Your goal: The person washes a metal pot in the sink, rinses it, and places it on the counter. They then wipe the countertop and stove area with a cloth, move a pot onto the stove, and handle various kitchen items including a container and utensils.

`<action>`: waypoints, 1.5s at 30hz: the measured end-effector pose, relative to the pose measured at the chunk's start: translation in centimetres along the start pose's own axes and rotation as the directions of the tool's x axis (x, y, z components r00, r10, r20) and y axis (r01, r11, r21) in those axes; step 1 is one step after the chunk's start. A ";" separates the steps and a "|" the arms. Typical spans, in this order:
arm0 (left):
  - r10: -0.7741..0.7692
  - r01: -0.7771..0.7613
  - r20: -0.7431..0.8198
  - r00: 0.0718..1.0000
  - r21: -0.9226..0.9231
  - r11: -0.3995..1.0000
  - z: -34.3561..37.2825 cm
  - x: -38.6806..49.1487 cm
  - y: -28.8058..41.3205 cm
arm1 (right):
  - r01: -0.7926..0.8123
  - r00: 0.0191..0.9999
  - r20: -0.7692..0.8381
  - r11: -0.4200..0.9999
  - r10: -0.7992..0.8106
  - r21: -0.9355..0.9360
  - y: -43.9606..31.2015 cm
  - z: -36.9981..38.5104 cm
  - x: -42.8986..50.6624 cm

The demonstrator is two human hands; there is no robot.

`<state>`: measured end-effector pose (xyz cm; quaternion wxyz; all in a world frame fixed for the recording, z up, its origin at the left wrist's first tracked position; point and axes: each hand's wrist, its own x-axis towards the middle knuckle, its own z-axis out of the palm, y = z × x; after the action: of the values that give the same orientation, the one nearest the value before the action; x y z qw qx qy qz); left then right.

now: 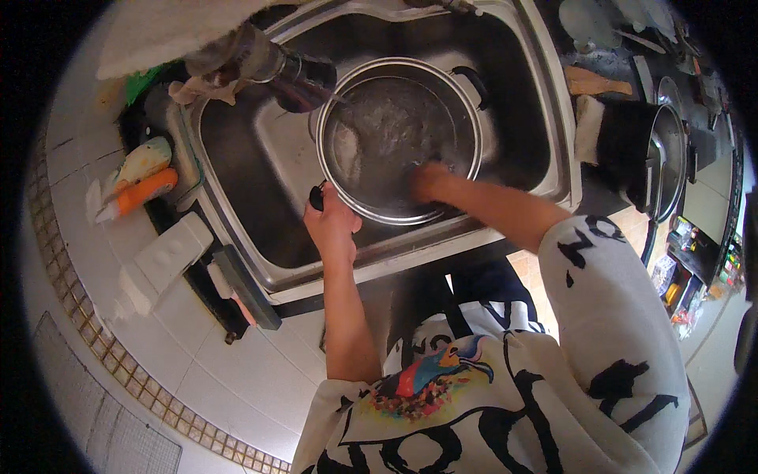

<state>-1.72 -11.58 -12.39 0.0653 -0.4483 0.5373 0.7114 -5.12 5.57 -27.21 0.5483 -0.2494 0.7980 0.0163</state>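
A round metal pot (398, 224) with black side handles stands in the steel sink (284, 139), holding water with a stirred surface. My left hand (333, 222) grips the pot's near-left handle. My right hand (432, 182) reaches over the near-right rim into the pot; its fingers are blurred at the water, and whether they hold anything cannot be told. A dark faucet (305, 83) hangs over the pot's left rim, with a thin stream running from it into the pot. The other black handle (472, 86) sticks out at the far right.
On the left ledge are an orange-handled item (148, 186), a white container (174, 246) and a brush with a pink handle (231, 290). Right of the sink, a dark pot (628, 139) lies on its side near a wooden piece (595, 81). Dishes crowd the far right counter.
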 end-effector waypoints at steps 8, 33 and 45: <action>0.038 -0.037 -0.006 0.999 0.071 0.997 0.1 -0.1 0.1 | 0.393 0.917 -0.360 -0.533 0.170 0.749 -4.1 -15.7 2.0; 0.052 -0.058 0.075 0.996 0.074 0.996 -0.7 -0.6 1.6 | 0.398 0.917 0.021 0.914 -0.398 -0.073 4.8 -8.4 -12.7; 0.050 -0.048 -0.013 0.999 0.123 0.991 -0.7 -0.9 1.7 | 0.008 0.932 -0.288 0.805 -0.221 -0.593 5.3 -6.0 -0.9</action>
<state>-1.78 -12.52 -10.62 0.0710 -0.4357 0.5914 0.6748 -12.28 8.74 -25.38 0.2979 -0.4526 0.8205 0.1823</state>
